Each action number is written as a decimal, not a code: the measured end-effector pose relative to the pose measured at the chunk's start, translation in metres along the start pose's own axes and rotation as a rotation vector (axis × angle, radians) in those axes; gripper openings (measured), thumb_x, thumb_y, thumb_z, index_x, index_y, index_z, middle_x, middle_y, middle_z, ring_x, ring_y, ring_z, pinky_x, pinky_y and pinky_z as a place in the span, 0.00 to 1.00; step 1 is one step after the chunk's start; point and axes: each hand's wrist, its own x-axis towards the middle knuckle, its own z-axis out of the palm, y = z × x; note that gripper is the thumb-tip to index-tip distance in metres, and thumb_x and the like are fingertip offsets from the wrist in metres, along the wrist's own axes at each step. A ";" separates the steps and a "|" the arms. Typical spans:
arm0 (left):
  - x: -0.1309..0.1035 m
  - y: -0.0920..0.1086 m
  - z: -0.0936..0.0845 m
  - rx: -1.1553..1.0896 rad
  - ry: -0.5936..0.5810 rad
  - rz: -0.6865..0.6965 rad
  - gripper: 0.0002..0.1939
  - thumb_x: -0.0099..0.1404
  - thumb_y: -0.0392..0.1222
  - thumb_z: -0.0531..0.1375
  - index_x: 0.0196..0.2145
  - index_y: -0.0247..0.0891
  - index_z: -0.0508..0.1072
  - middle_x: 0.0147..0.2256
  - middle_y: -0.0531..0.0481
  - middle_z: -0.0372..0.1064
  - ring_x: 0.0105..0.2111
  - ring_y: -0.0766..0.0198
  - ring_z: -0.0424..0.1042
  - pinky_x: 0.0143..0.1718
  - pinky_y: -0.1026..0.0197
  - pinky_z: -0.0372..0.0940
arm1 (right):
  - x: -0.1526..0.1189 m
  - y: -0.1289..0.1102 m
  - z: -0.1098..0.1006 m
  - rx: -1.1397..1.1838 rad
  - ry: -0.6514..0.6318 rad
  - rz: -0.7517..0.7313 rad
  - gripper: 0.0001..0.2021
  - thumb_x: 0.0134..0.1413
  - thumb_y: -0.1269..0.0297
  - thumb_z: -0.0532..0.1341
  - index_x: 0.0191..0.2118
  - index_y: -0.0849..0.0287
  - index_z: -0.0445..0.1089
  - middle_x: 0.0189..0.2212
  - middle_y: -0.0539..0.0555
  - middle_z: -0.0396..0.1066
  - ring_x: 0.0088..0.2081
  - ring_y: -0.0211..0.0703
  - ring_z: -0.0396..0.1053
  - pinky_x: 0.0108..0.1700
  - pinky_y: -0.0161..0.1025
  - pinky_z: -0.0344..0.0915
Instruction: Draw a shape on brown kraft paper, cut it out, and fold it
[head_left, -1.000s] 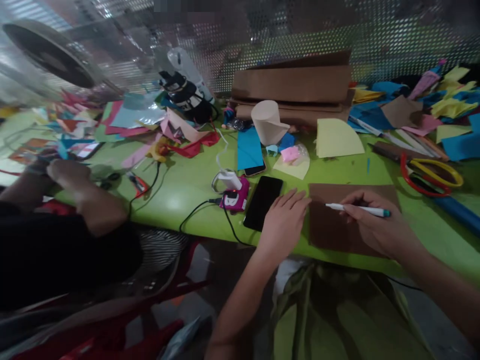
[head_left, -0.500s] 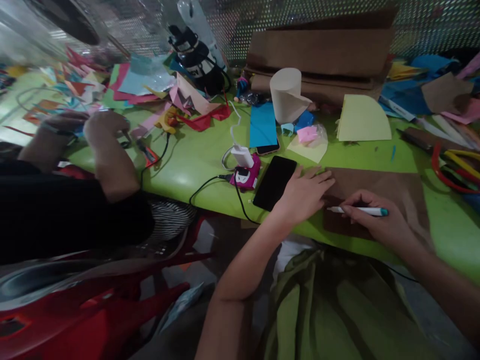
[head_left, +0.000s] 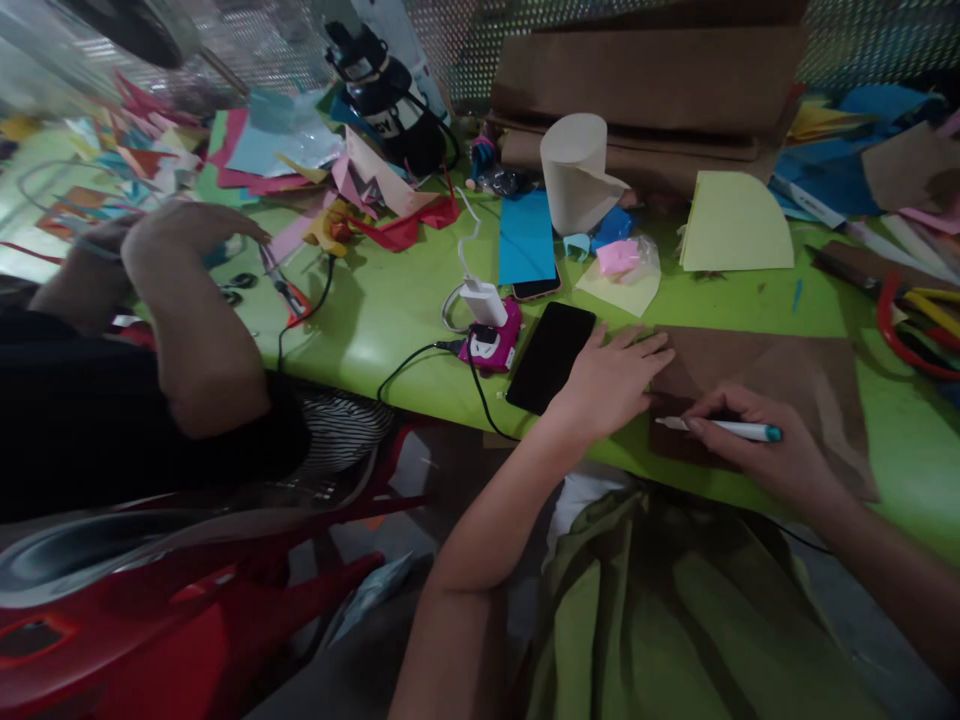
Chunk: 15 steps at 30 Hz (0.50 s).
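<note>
A sheet of brown paper (head_left: 780,365) lies on the green table before me. My left hand (head_left: 619,375) rests flat with its fingers spread, the fingertips over the sheet's left edge. Between the fingers and thumb of my right hand (head_left: 757,430) is a white marker with a teal end (head_left: 739,429). Its tip points left and sits at the lower left part of the brown paper; whether it touches, I cannot tell. Just left of my left hand lies a black phone (head_left: 551,358).
A magenta power adapter (head_left: 491,340) with cables stands left of the phone. Behind are a cream paper roll (head_left: 574,175), yellow paper (head_left: 735,222) and folded brown paper (head_left: 645,85). Scissors (head_left: 919,320) lie at right. A co-worker's hands (head_left: 180,230) work at left, near paper scraps.
The view has shifted slightly, so the table's things sit a little higher. My hands keep nearly the same places on the paper. The co-worker's nearer hand has moved and bent at the wrist.
</note>
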 end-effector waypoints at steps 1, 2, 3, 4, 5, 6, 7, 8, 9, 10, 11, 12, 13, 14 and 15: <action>0.000 0.000 0.000 -0.001 -0.002 -0.002 0.35 0.72 0.33 0.65 0.73 0.46 0.66 0.77 0.48 0.56 0.77 0.48 0.53 0.77 0.34 0.47 | -0.001 0.000 0.000 -0.001 -0.009 -0.003 0.13 0.61 0.49 0.68 0.34 0.53 0.78 0.28 0.49 0.76 0.29 0.42 0.68 0.31 0.38 0.59; 0.000 0.000 -0.001 -0.002 -0.005 -0.004 0.35 0.71 0.33 0.65 0.73 0.46 0.66 0.77 0.48 0.56 0.77 0.48 0.54 0.77 0.34 0.47 | -0.002 -0.001 0.000 -0.001 -0.017 -0.005 0.14 0.61 0.48 0.68 0.34 0.53 0.78 0.28 0.50 0.76 0.29 0.42 0.68 0.32 0.38 0.59; 0.000 0.001 -0.002 -0.003 -0.009 -0.005 0.36 0.71 0.32 0.66 0.73 0.46 0.66 0.76 0.48 0.56 0.77 0.47 0.54 0.77 0.34 0.47 | -0.003 -0.002 0.000 -0.001 -0.027 -0.003 0.14 0.61 0.48 0.68 0.34 0.53 0.78 0.28 0.50 0.76 0.30 0.42 0.68 0.32 0.39 0.59; 0.000 0.001 -0.002 -0.004 -0.012 -0.006 0.36 0.71 0.32 0.65 0.73 0.46 0.66 0.76 0.49 0.56 0.77 0.47 0.54 0.77 0.34 0.47 | -0.004 -0.003 0.000 0.000 -0.032 -0.002 0.15 0.61 0.47 0.69 0.34 0.53 0.78 0.29 0.50 0.76 0.30 0.43 0.68 0.32 0.39 0.59; 0.000 0.001 -0.002 -0.005 -0.014 -0.008 0.36 0.71 0.32 0.65 0.73 0.47 0.66 0.76 0.49 0.56 0.77 0.47 0.54 0.77 0.33 0.47 | -0.005 -0.004 0.000 0.002 -0.036 -0.001 0.15 0.62 0.47 0.69 0.34 0.54 0.78 0.29 0.50 0.76 0.30 0.43 0.69 0.33 0.39 0.60; 0.000 0.002 -0.003 -0.005 -0.016 -0.010 0.36 0.71 0.31 0.65 0.73 0.46 0.66 0.76 0.49 0.56 0.77 0.47 0.54 0.77 0.33 0.47 | -0.006 -0.004 0.000 0.004 -0.037 -0.002 0.15 0.62 0.47 0.69 0.34 0.54 0.78 0.29 0.51 0.76 0.31 0.43 0.69 0.33 0.39 0.60; 0.000 0.002 -0.003 -0.003 -0.017 -0.014 0.36 0.71 0.31 0.65 0.73 0.46 0.66 0.77 0.49 0.56 0.77 0.47 0.54 0.77 0.33 0.47 | -0.007 -0.005 -0.001 0.008 -0.041 -0.005 0.15 0.62 0.47 0.69 0.34 0.55 0.78 0.29 0.51 0.76 0.31 0.43 0.69 0.34 0.40 0.60; 0.001 0.002 -0.003 0.000 -0.019 -0.017 0.35 0.72 0.32 0.65 0.73 0.46 0.66 0.77 0.49 0.56 0.77 0.47 0.54 0.77 0.33 0.48 | -0.008 -0.005 -0.001 0.013 -0.045 -0.008 0.15 0.62 0.48 0.69 0.34 0.55 0.78 0.29 0.51 0.76 0.31 0.43 0.68 0.34 0.40 0.60; 0.001 0.002 -0.002 0.003 -0.020 -0.019 0.35 0.73 0.32 0.64 0.73 0.45 0.65 0.77 0.49 0.55 0.77 0.47 0.54 0.77 0.33 0.48 | -0.009 -0.005 -0.001 0.019 -0.051 -0.010 0.15 0.63 0.48 0.69 0.34 0.55 0.78 0.30 0.52 0.76 0.32 0.43 0.68 0.34 0.40 0.60; 0.001 0.002 -0.002 0.006 -0.020 -0.020 0.34 0.73 0.33 0.64 0.73 0.45 0.65 0.77 0.49 0.55 0.77 0.46 0.54 0.77 0.33 0.48 | -0.009 -0.005 -0.001 0.023 -0.059 -0.010 0.16 0.63 0.48 0.69 0.34 0.55 0.78 0.30 0.52 0.76 0.31 0.43 0.68 0.34 0.40 0.60; 0.001 0.002 -0.002 0.007 -0.018 -0.020 0.34 0.74 0.34 0.64 0.73 0.46 0.65 0.77 0.49 0.56 0.77 0.46 0.55 0.77 0.33 0.48 | -0.010 -0.005 -0.001 0.027 -0.068 -0.010 0.16 0.62 0.47 0.69 0.34 0.55 0.78 0.30 0.52 0.76 0.31 0.44 0.68 0.33 0.40 0.60; 0.001 0.002 -0.001 0.008 -0.013 -0.019 0.33 0.74 0.34 0.64 0.73 0.46 0.66 0.76 0.49 0.56 0.77 0.46 0.55 0.77 0.33 0.48 | -0.011 -0.004 -0.001 0.031 -0.077 -0.007 0.16 0.62 0.46 0.69 0.34 0.54 0.78 0.30 0.52 0.76 0.31 0.44 0.68 0.33 0.40 0.60; 0.001 0.002 -0.001 0.008 -0.007 -0.018 0.33 0.74 0.35 0.64 0.73 0.47 0.66 0.76 0.49 0.56 0.76 0.46 0.55 0.77 0.33 0.48 | -0.013 -0.004 -0.002 0.034 -0.086 -0.004 0.16 0.62 0.46 0.69 0.35 0.54 0.79 0.30 0.52 0.76 0.31 0.44 0.69 0.33 0.40 0.60; 0.001 0.002 -0.001 0.007 -0.003 -0.017 0.32 0.75 0.36 0.65 0.73 0.47 0.66 0.76 0.49 0.57 0.76 0.46 0.55 0.77 0.33 0.48 | -0.014 -0.004 -0.002 0.035 -0.094 0.001 0.16 0.62 0.46 0.69 0.35 0.54 0.79 0.30 0.52 0.76 0.31 0.44 0.69 0.33 0.40 0.60; 0.001 0.002 0.000 0.007 -0.002 -0.016 0.32 0.75 0.37 0.65 0.73 0.47 0.66 0.76 0.49 0.57 0.76 0.46 0.55 0.77 0.34 0.48 | -0.015 -0.003 -0.003 0.035 -0.100 0.008 0.16 0.62 0.45 0.69 0.34 0.54 0.79 0.30 0.51 0.76 0.30 0.44 0.68 0.33 0.40 0.59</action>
